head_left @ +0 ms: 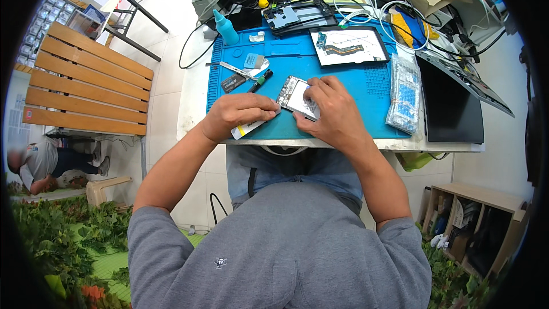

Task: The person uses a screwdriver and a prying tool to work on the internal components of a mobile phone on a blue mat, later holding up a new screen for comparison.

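Observation:
My right hand (pixel 327 106) is closed on an opened phone (pixel 294 92) with exposed small parts and a white inner face, on the blue mat (pixel 349 86). My left hand (pixel 240 114) is closed at the phone's lower left corner, fingertips pinched on something too small to make out. A white and yellow piece (pixel 245 129) lies under it. Just beyond are tweezers (pixel 234 70), a dark marker-like tool (pixel 260 82), a black card-like piece (pixel 233 83) and a blue-and-grey block (pixel 251 62).
A blue bottle (pixel 227 31), a tray of phone parts (pixel 346 46), frames (pixel 300 14) and cables line the back. A bubble-wrap bundle (pixel 402 94) and black laptop (pixel 452 114) sit right. Left are a wooden bench (pixel 86 83) and another person (pixel 40 166). A shelf unit (pixel 469 223) stands lower right.

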Demonstrator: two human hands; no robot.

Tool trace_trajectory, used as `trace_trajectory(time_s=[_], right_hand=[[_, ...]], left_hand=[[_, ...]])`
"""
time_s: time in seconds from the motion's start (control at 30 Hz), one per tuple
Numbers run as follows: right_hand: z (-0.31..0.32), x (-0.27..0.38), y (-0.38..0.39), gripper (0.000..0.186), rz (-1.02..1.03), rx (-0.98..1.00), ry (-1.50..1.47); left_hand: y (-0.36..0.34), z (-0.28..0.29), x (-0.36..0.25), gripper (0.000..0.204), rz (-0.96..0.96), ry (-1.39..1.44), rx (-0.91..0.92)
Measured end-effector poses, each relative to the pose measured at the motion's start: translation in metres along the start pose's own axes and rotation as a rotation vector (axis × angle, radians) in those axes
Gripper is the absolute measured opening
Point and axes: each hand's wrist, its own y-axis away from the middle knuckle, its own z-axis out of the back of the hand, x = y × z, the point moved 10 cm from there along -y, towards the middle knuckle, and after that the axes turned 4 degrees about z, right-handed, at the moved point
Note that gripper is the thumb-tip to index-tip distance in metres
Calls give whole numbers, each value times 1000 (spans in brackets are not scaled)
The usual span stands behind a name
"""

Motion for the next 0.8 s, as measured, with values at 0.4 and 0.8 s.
trace_trajectory(time_s=[0.4, 0.8], right_hand=[[1, -4, 1, 34, -45, 0, -34], [-1, -2, 2, 34, -45, 2, -18]], left_hand=[[-5, -3, 7, 13, 25, 39, 60], [4, -8, -8, 17, -130, -110, 29]])
